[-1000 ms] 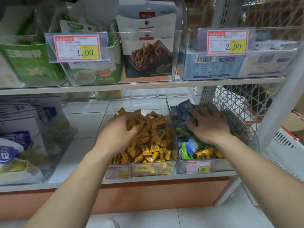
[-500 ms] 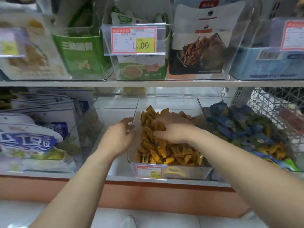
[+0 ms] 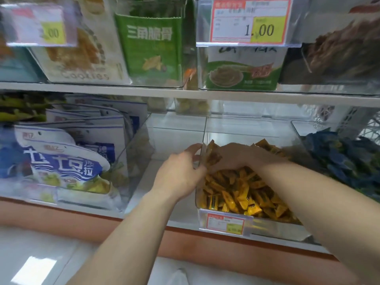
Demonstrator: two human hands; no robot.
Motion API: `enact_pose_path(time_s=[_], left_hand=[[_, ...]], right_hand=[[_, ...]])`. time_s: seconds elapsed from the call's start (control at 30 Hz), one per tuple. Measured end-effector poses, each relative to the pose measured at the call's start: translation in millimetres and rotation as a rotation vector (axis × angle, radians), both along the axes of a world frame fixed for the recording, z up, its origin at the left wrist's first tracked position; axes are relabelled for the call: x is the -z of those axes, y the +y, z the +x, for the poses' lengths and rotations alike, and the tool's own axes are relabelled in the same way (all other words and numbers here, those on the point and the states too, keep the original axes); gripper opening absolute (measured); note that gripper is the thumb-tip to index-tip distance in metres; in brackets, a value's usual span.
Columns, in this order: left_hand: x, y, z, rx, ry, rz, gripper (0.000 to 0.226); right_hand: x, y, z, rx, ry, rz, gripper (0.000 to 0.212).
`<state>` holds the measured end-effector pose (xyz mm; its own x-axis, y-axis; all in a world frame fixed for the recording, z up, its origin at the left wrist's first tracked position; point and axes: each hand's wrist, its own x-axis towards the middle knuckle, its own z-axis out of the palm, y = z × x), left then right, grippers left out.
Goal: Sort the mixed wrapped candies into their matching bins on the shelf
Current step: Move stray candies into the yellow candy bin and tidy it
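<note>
A clear bin (image 3: 224, 227) on the lower shelf holds a heap of yellow wrapped candies (image 3: 238, 194). My right hand (image 3: 236, 157) lies palm down on top of that heap near the bin's left wall, fingers curled into yellow candies. My left hand (image 3: 181, 171) is just outside the same bin, its fingers curled at the clear left wall and holding it near the top edge. To the right, a second bin holds blue wrapped candies (image 3: 339, 159) with some green ones mixed in; its front is out of view.
A bare strip of white shelf (image 3: 164, 140) lies left of the yellow bin. Further left a clear bin holds blue-and-white snack bags (image 3: 65, 161). The upper shelf (image 3: 185, 93) carries bins of green and white packets and a 1.00 price tag (image 3: 248, 21).
My right hand left the blue candy bin and moved to the yellow candy heap. My left hand came off the yellow candies to the bin's left wall. The view swung left and closer.
</note>
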<state>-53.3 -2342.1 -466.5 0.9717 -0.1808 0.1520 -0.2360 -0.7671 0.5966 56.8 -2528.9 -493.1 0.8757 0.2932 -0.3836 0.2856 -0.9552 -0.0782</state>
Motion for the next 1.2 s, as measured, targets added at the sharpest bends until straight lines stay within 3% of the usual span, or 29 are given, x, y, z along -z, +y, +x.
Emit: enact_pose_path(time_s=[0.27,0.33,0.47,0.6,0.73,0.83,1.07,1.2], left_hand=[[2.3,3.0,-0.4,0.009,0.038,-0.038,0.059],[3.6,3.2,0.2,0.013,0.036,-0.044,0.057],[7.0,2.8,1.8,0.014,0.021,-0.045,0.052],[8.5,3.1,4.1,0.022,0.027,-0.037,0.055],[10.2,3.2,5.2,0.036,0.038,-0.059,0.054],[11.6,3.3,6.5,0.044,0.048,-0.076,0.054],[11.0,2.3,6.7,0.043,0.078,-0.092,0.058],[10.5,-1.9,5.3,0.056,0.104,-0.102,0.059]], right_hand=[[-20.9,-42.0,-74.5,-0.283,-0.008,-0.003,0.050],[-32.2,-53.5,-80.7,-0.271,0.018,0.003,0.045],[-54.5,-61.0,-72.9,-0.183,0.019,-0.134,0.061],[-59.0,-61.9,-54.2,-0.056,-0.106,-0.249,0.041],[-51.0,-60.4,-36.6,0.058,0.003,-0.352,0.067],[-41.1,-55.9,-25.5,0.153,0.149,-0.238,0.081],[-6.7,-50.0,-14.5,0.288,0.202,0.080,0.118],[10.8,-39.8,-13.6,0.359,0.153,0.262,0.112]])
